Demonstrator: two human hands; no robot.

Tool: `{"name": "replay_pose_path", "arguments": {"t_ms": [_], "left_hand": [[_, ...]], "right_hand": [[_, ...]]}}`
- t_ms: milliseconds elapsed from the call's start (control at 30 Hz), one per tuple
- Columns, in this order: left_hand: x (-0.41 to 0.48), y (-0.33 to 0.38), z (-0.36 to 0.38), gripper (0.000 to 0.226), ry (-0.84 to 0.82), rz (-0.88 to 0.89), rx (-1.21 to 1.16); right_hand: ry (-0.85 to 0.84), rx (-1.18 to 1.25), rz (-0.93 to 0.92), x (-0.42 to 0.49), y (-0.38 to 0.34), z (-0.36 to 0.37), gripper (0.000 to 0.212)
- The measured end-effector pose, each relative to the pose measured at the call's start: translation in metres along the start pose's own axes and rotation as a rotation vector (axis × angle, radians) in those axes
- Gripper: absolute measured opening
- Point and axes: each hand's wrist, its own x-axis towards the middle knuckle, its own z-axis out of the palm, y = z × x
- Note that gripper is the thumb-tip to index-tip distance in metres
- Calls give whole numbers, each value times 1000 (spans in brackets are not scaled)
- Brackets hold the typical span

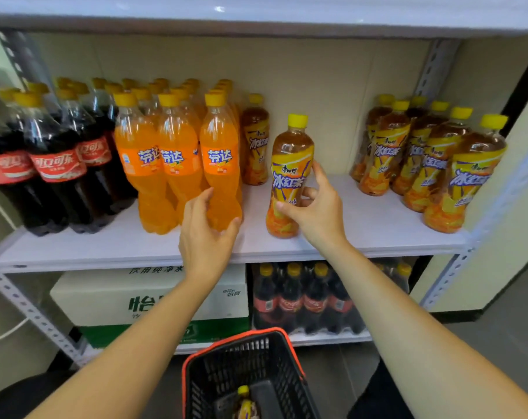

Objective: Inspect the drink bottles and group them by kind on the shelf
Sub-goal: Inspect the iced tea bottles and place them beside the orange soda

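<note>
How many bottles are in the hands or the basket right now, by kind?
Orange soda: 1, the orange soda bottle gripped by the left hand.
Iced tea: 2, the iced tea bottle held by the right hand and a second iced tea bottle in the basket.
Total: 3

basket [241, 355]: black mesh, orange rim | carton [105, 297]: white, green base, possibly water

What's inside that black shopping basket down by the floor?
One yellow-capped bottle shows in the black basket. The basket's near part lies outside the picture, so more could be hidden.
</note>
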Motion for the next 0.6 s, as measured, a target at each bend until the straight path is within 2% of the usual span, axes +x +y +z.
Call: {"name": "replay_pose_path", "arguments": {"t_ms": [133, 233, 400, 600], "left_hand": [[-1, -11, 8, 72, 32, 61, 166], [-4, -14, 13, 69, 56, 69, 226], [-5, -18, 18, 65, 84, 77, 180], [-6, -17, 21, 66, 133, 87, 251]], "right_hand": [[12, -72, -44, 14, 15, 26, 73], [25, -125, -56, 31, 24, 41, 63], [-39, -144, -31, 71, 33, 59, 55], [-32, -195, -80, 101, 44, 81, 52]]}}
